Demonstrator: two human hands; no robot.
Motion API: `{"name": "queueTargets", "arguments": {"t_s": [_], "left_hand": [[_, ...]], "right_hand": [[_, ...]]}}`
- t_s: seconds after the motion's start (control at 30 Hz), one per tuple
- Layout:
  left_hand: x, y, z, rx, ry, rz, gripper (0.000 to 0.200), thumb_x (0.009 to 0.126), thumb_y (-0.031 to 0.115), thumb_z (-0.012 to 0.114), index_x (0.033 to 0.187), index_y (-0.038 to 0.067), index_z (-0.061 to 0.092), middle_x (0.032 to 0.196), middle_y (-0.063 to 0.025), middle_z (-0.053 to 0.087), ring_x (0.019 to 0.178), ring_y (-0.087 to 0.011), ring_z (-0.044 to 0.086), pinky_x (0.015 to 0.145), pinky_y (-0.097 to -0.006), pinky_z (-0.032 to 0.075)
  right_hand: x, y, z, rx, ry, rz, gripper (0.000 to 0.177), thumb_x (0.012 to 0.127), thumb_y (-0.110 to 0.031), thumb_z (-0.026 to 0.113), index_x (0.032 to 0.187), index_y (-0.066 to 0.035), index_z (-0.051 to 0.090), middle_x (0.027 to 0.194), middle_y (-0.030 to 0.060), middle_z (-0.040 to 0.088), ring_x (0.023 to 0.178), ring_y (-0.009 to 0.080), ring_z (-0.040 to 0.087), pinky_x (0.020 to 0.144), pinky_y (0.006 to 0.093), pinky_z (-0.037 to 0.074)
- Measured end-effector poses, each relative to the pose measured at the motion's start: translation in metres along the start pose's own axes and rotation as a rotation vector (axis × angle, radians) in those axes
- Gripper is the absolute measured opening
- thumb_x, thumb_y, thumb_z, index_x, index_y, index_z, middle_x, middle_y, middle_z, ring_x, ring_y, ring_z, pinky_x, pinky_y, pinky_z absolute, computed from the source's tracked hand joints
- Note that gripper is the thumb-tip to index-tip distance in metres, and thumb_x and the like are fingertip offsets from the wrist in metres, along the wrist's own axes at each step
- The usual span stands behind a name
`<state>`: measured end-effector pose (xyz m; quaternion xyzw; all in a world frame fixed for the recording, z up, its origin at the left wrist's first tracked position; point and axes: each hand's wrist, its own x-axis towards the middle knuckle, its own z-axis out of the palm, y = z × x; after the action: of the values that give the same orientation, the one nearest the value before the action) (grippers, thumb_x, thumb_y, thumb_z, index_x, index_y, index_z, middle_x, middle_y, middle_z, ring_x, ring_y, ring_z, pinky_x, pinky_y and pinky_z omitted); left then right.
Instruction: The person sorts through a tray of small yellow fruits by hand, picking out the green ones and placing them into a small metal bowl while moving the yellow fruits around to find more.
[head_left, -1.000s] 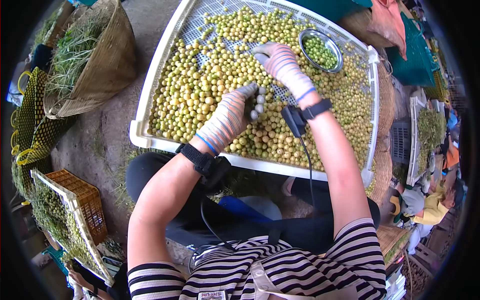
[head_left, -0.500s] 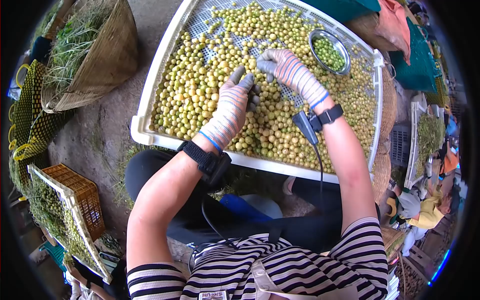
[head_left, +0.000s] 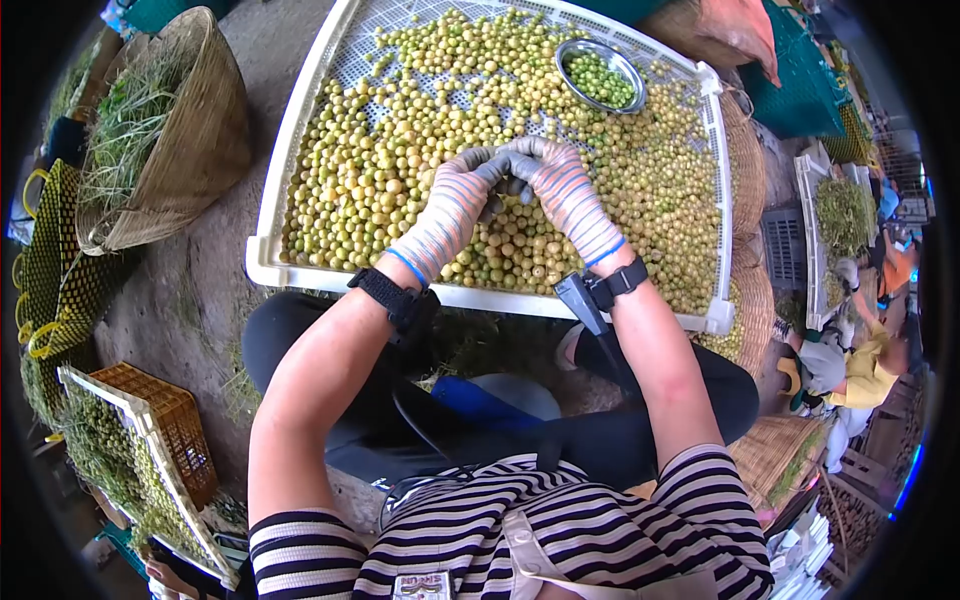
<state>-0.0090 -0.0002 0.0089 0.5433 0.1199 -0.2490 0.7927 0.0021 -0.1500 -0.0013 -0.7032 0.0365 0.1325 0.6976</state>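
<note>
Small, round, yellow-green fruits (head_left: 365,175) lie loose across the white plastic mesh tray (head_left: 262,262). The left hand (head_left: 452,208), in a pale striped glove with grey fingers, now meets the right hand (head_left: 562,186), gloved alike; a moment ago they were apart, so both seem to be working at one spot. The left reaches forward, fingers bent rightward; the right angles in, fingers curled leftward and down. Fingertips are together, but whether they clamp a fruit I cannot tell. Farther right sits a round, shiny metal bowl (head_left: 642,92).
</note>
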Motion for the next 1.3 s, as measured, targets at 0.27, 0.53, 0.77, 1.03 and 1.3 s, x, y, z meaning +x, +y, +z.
{"name": "queueTargets", "arguments": {"t_s": [0.27, 0.53, 0.77, 1.03, 1.3], "left_hand": [[0.003, -0.009, -0.005, 0.093, 0.107, -0.006, 0.032, 0.085, 0.022, 0.063, 0.113, 0.008, 0.058, 0.067, 0.0019, 0.055, 0.048, -0.0076, 0.046, 0.044, -0.0212, 0.036], [-0.008, 0.016, -0.038, -0.011, 0.243, 0.072, 0.037, 0.089, 0.018, 0.056, 0.124, 0.007, 0.052, 0.068, 0.0, 0.057, 0.046, -0.0082, 0.047, 0.038, -0.0205, 0.035], [-0.011, 0.009, -0.048, -0.076, 0.289, -0.001, 0.019, 0.088, 0.022, 0.06, 0.102, 0.011, 0.061, 0.067, 0.001, 0.058, 0.048, -0.0087, 0.05, 0.039, -0.0215, 0.037], [-0.014, 0.011, -0.04, -0.039, 0.226, -0.016, 0.02, 0.086, 0.026, 0.063, 0.097, 0.009, 0.062, 0.066, 0.0039, 0.053, 0.052, -0.0058, 0.046, 0.045, -0.0181, 0.036], [-0.013, 0.008, -0.035, -0.042, 0.185, -0.057, 0.016, 0.086, 0.026, 0.063, 0.085, 0.01, 0.061, 0.064, 0.004, 0.052, 0.05, -0.006, 0.046, 0.046, -0.0183, 0.037]], "right_hand": [[-0.041, -0.021, -0.011, 0.09, 0.005, -0.02, 0.017, 0.083, -0.021, 0.066, 0.08, -0.005, 0.064, 0.067, 0.0006, 0.061, 0.054, 0.0068, 0.054, 0.047, 0.0193, 0.04], [-0.143, 0.0, 0.006, -1.419, -0.609, -0.191, 0.026, 0.075, -0.019, 0.058, 0.099, -0.016, 0.066, 0.079, 0.0125, 0.064, 0.074, 0.0303, 0.063, 0.066, 0.0422, 0.051], [-0.013, -0.014, -0.019, -1.112, 0.031, -0.579, 0.015, 0.076, -0.01, 0.06, 0.089, -0.012, 0.066, 0.088, 0.0128, 0.061, 0.082, 0.0319, 0.061, 0.071, 0.0418, 0.05], [0.06, 0.015, -0.026, -1.445, -0.217, -0.345, 0.015, 0.08, -0.017, 0.061, 0.092, -0.009, 0.066, 0.087, 0.0146, 0.062, 0.079, 0.0309, 0.061, 0.072, 0.0379, 0.049], [0.05, 0.02, -0.043, -1.207, -0.09, -0.419, 0.019, 0.081, -0.025, 0.059, 0.088, -0.009, 0.065, 0.089, 0.0144, 0.064, 0.084, 0.0326, 0.061, 0.077, 0.0421, 0.049]]}}
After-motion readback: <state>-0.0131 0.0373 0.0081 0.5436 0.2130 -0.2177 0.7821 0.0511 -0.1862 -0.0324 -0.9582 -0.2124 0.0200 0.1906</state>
